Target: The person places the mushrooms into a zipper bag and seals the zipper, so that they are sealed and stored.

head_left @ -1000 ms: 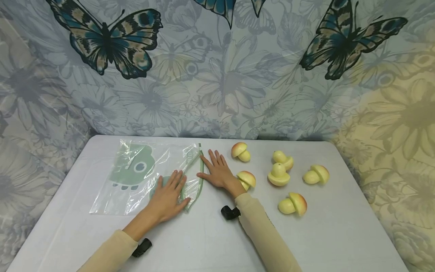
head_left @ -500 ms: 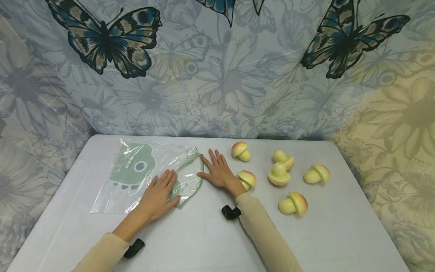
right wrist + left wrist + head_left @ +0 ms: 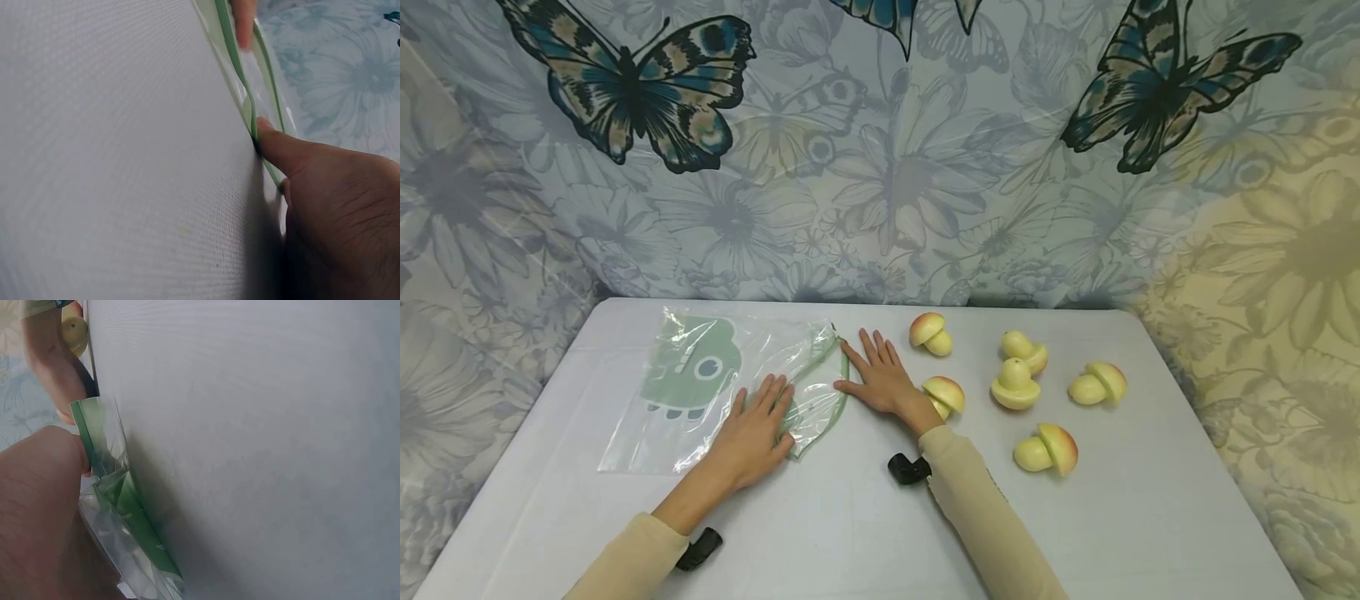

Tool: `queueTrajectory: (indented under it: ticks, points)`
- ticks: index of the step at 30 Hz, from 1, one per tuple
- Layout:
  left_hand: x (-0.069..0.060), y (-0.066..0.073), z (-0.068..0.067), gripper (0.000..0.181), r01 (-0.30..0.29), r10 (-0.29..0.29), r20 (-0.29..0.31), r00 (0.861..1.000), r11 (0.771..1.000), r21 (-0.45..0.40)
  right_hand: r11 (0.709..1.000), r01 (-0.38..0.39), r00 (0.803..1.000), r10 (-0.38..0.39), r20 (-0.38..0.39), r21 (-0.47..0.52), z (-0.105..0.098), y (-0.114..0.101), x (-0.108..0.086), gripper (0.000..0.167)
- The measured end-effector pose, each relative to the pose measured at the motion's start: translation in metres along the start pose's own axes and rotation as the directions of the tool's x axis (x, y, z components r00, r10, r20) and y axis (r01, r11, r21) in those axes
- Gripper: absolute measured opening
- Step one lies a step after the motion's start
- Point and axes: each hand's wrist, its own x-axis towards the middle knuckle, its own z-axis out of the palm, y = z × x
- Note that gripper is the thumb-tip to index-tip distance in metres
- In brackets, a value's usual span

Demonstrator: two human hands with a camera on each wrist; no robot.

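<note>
A clear plastic zip bag [image 3: 692, 367] with a green dinosaur-like print and a green-edged mouth lies flat on the left half of the table. Its mouth faces right and gapes, the upper layer folded back from the lower. My left hand [image 3: 752, 437] rests on the upper layer beside the mouth, fingers straight. At the lower layer's green edge [image 3: 234, 50], my right hand [image 3: 883, 383] lies with spread fingers, its thumb and index finger touching the rim. Partly behind the right wrist sits a yellow toy mushroom [image 3: 946, 393] with a reddish cap.
Several more mushrooms, such as one mushroom [image 3: 1047, 450] in front and another mushroom [image 3: 1099, 384] farther right, lie on the right half of the white table [image 3: 850, 533]. A patterned cloth wall [image 3: 880, 208] with butterflies rises behind the table's back edge.
My left hand has slid left, drawing the bag's upper layer back so that the mouth gapes wider. The right hand has stayed on the lower edge.
</note>
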Motion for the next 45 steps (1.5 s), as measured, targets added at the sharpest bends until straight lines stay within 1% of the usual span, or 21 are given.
queueTrajectory:
  ticks: [6, 11, 13, 16, 18, 21, 25, 28, 30, 35, 37, 39, 43, 45]
  points:
    - [0.0, 0.002, 0.0, 0.073, 0.019, -0.019, -0.032, 0.999, 1.0, 0.009, 1.0, 0.005, 1.0, -0.005, 0.0, -0.001, 0.0, 0.001, 0.0, 0.072]
    - [0.002, 0.004, -0.001, 0.097, 0.025, -0.025, -0.084, 0.996, 1.0, 0.003, 1.0, 0.015, 1.0, -0.015, 0.003, 0.01, -0.001, 0.002, 0.0, 0.072]
    - [0.003, 0.005, -0.001, 0.102, 0.023, -0.025, -0.108, 0.994, 1.0, -0.013, 1.0, 0.016, 1.0, -0.016, 0.005, 0.007, 0.0, 0.002, 0.0, 0.072]
    - [0.004, 0.005, -0.001, 0.1, 0.014, -0.017, -0.137, 0.99, 1.0, -0.019, 1.0, 0.021, 1.0, -0.021, 0.002, 0.007, -0.001, 0.002, -0.001, 0.072]
    - [0.005, 0.005, -0.001, 0.098, 0.014, -0.017, -0.144, 0.989, 1.0, -0.019, 1.0, 0.022, 1.0, -0.022, 0.002, 0.003, 0.0, 0.003, 0.0, 0.072]
    - [0.005, 0.005, -0.001, 0.098, 0.025, -0.026, -0.129, 0.991, 1.0, -0.016, 1.0, 0.021, 1.0, -0.021, 0.0, 0.003, 0.0, 0.003, 0.0, 0.072]
    - [0.007, 0.005, -0.002, 0.104, 0.04, -0.043, -0.104, 0.994, 0.999, -0.026, 1.0, 0.02, 1.0, -0.02, -0.004, 0.004, -0.001, 0.002, -0.001, 0.072]
    - [0.009, 0.008, -0.003, 0.109, 0.045, -0.049, -0.096, 0.994, 0.998, -0.046, 1.0, 0.015, 1.0, -0.015, -0.002, -0.001, -0.002, 0.001, -0.001, 0.073]
    - [0.01, 0.009, -0.002, 0.112, 0.041, -0.047, -0.1, 0.994, 0.998, -0.055, 1.0, 0.013, 1.0, -0.013, 0.0, -0.007, -0.002, 0.0, -0.001, 0.073]
    - [0.011, 0.012, 0.001, 0.117, 0.015, -0.023, -0.142, 0.99, 0.998, -0.055, 1.0, 0.015, 1.0, -0.015, -0.01, -0.015, 0.002, 0.002, 0.0, 0.074]
    - [0.012, 0.013, 0.001, 0.118, 0.014, -0.023, -0.147, 0.989, 0.998, -0.063, 1.0, 0.018, 1.0, -0.018, -0.02, -0.016, 0.003, 0.002, 0.0, 0.074]
    - [0.012, 0.012, 0.002, 0.12, 0.026, -0.036, -0.128, 0.991, 0.996, -0.081, 1.0, 0.021, 0.999, -0.021, -0.033, -0.015, 0.004, 0.002, 0.0, 0.074]
    - [0.013, 0.01, 0.003, 0.122, 0.069, -0.076, -0.059, 0.995, 0.99, -0.124, 0.999, 0.024, 0.997, -0.026, -0.069, -0.025, 0.002, 0.0, -0.002, 0.073]
    - [0.014, 0.008, 0.002, 0.122, 0.078, -0.084, -0.04, 0.996, 0.987, -0.137, 0.999, 0.018, 0.996, -0.021, -0.084, -0.038, 0.001, -0.002, -0.003, 0.072]
